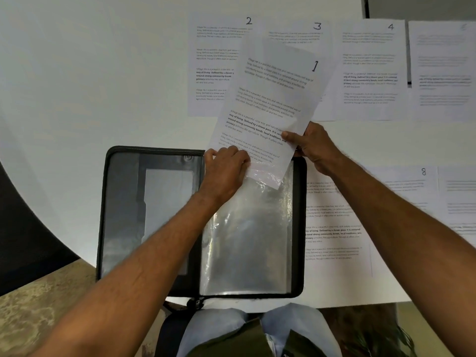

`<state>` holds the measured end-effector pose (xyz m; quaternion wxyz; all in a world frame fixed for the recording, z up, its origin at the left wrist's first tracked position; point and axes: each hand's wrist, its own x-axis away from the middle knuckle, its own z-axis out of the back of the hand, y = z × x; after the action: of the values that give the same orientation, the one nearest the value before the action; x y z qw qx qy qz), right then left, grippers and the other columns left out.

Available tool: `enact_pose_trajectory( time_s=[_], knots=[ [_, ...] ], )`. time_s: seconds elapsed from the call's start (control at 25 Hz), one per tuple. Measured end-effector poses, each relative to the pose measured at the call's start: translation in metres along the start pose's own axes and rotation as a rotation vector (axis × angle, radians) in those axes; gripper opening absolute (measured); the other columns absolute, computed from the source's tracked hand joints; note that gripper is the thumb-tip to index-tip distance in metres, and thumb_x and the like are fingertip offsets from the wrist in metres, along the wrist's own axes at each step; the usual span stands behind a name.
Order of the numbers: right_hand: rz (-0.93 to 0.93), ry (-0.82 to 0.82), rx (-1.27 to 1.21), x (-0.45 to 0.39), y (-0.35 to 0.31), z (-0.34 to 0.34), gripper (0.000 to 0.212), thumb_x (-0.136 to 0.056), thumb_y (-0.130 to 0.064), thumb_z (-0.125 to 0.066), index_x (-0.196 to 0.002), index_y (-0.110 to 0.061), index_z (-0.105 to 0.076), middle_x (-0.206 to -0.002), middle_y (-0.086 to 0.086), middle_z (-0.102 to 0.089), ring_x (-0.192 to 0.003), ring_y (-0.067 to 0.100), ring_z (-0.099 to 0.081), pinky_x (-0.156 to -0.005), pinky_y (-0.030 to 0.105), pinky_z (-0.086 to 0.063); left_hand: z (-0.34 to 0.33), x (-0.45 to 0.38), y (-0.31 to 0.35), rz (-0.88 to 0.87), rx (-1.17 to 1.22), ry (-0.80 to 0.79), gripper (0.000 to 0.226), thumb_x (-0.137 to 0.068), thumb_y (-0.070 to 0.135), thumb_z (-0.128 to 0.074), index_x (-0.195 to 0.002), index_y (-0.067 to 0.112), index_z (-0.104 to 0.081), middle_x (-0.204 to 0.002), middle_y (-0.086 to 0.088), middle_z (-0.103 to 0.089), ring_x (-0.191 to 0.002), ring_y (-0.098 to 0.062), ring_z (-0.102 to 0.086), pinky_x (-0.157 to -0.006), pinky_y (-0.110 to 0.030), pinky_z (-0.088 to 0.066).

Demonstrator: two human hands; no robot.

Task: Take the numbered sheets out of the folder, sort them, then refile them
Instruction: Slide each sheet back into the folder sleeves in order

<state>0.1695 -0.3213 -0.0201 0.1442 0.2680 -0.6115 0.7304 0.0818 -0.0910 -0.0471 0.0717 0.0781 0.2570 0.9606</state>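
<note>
Paper sheet 1 (268,109), pinched by right hand (313,148), enters the folder's (123,222) clear sleeve (247,235), whose top left hand (225,171) grips.

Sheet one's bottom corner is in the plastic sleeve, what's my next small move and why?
Probably slide sheet 1 further down with the right hand. Only its lower corner sits inside the clear sleeve, it lies tilted, and the left hand holds the sleeve's top edge.

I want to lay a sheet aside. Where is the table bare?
Bare table lies left of sheet 2 and beyond the folder; a narrow strip runs between sheet 4 and sheet 8. The right side is crowded.
</note>
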Motion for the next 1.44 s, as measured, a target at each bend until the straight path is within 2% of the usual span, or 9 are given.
enact_pose_trajectory(
  time_s=[0.16, 0.36, 0.56, 0.72, 0.88, 1.0, 1.16, 1.28, 1.44],
  knots=[
    [-0.001, -0.042, 0.069, -0.003, -0.001, 0.004, 0.040, -0.095, -0.012, -0.071, -0.132, -0.012, -0.058, -0.106, -0.007, -0.070, -0.081, 0.000, -0.073, -0.064, 0.018, -0.058, 0.006, -0.002, -0.006, 0.026, 0.052, -0.077, 0.012, -0.102, 0.024, -0.055, -0.104, 0.028, -0.066, -0.103, 0.009, -0.063, -0.098, -0.014, -0.053, -0.092, -0.035, -0.019],
    [0.013, -0.112, 0.104, -0.005, -0.003, 0.007, 0.037, -0.095, -0.011, -0.069, -0.130, -0.015, -0.058, -0.108, -0.007, -0.070, -0.085, 0.002, -0.074, -0.066, 0.020, -0.059, 0.019, -0.006, -0.023, 0.031, -0.023, -0.130, 0.011, -0.100, 0.031, -0.055, -0.101, 0.033, -0.066, -0.098, 0.013, -0.061, -0.101, -0.016, -0.053, -0.092, -0.043, -0.023],
    [0.015, -0.168, 0.116, -0.009, -0.007, 0.006, 0.040, -0.094, -0.014, -0.071, -0.131, -0.016, -0.058, -0.112, -0.005, -0.071, -0.092, 0.007, -0.074, -0.069, 0.023, -0.060, 0.025, -0.006, -0.040, 0.084, -0.086, -0.153, 0.012, -0.099, 0.040, -0.057, -0.099, 0.035, -0.067, -0.092, 0.014, -0.052, -0.102, -0.014, -0.047, -0.088, -0.039, -0.016],
    [0.009, -0.193, 0.139, -0.014, -0.005, 0.005, 0.044, -0.093, -0.015, -0.072, -0.135, -0.013, -0.058, -0.116, -0.002, -0.071, -0.100, 0.013, -0.073, -0.073, 0.025, -0.061, 0.027, -0.007, -0.041, 0.115, -0.073, -0.137, 0.009, -0.099, 0.039, -0.060, -0.098, 0.034, -0.068, -0.094, 0.013, -0.052, -0.103, -0.013, -0.044, -0.085, -0.034, -0.011],
    [0.005, -0.171, 0.184, -0.021, -0.009, 0.012, 0.048, -0.093, -0.019, -0.074, -0.138, -0.010, -0.059, -0.118, 0.004, -0.072, -0.100, 0.017, -0.073, -0.071, 0.028, -0.062, 0.024, -0.008, -0.037, 0.165, -0.034, -0.130, 0.008, -0.098, 0.036, -0.061, -0.100, 0.033, -0.068, -0.101, 0.010, -0.052, -0.102, -0.010, -0.038, -0.090, -0.034, -0.015],
    [-0.006, -0.179, 0.213, -0.024, -0.010, 0.018, 0.051, -0.091, -0.021, -0.075, -0.138, -0.010, -0.059, -0.120, 0.006, -0.072, -0.101, 0.020, -0.074, -0.072, 0.031, -0.063, 0.024, -0.010, -0.037, 0.156, 0.016, -0.174, 0.008, -0.098, 0.033, -0.062, -0.100, 0.029, -0.068, -0.104, 0.007, -0.057, -0.105, -0.017, -0.048, -0.088, -0.035, -0.021],
    [-0.015, -0.204, 0.227, -0.027, -0.012, 0.021, 0.050, -0.092, -0.020, -0.075, -0.138, -0.010, -0.059, -0.119, 0.005, -0.072, -0.098, 0.018, -0.074, -0.072, 0.029, -0.063, 0.030, -0.015, -0.036, 0.119, 0.014, -0.197, 0.008, -0.099, 0.035, -0.061, -0.094, 0.030, -0.064, -0.094, 0.010, -0.061, -0.097, -0.017, -0.054, -0.089, -0.039, -0.024],
    [-0.029, -0.248, 0.289, -0.027, -0.013, 0.019, 0.046, -0.092, -0.019, -0.073, -0.136, -0.012, -0.059, -0.115, 0.002, -0.073, -0.098, 0.017, -0.073, -0.075, 0.031, -0.064, 0.032, -0.016, -0.038, 0.107, -0.094, -0.202, 0.007, -0.099, 0.039, -0.059, -0.096, 0.035, -0.063, -0.094, 0.013, -0.063, -0.102, -0.016, -0.051, -0.095, -0.046, -0.022],
    [-0.049, -0.297, 0.311, -0.028, -0.012, 0.013, 0.041, -0.094, -0.017, -0.071, -0.132, -0.015, -0.058, -0.108, -0.005, -0.071, -0.086, 0.006, -0.074, -0.065, 0.020, -0.059, 0.033, -0.016, -0.044, 0.118, -0.158, -0.215, 0.009, -0.100, 0.041, -0.058, -0.099, 0.036, -0.065, -0.098, 0.012, -0.060, -0.107, -0.019, -0.050, -0.095, -0.046, -0.022]
  ],
)
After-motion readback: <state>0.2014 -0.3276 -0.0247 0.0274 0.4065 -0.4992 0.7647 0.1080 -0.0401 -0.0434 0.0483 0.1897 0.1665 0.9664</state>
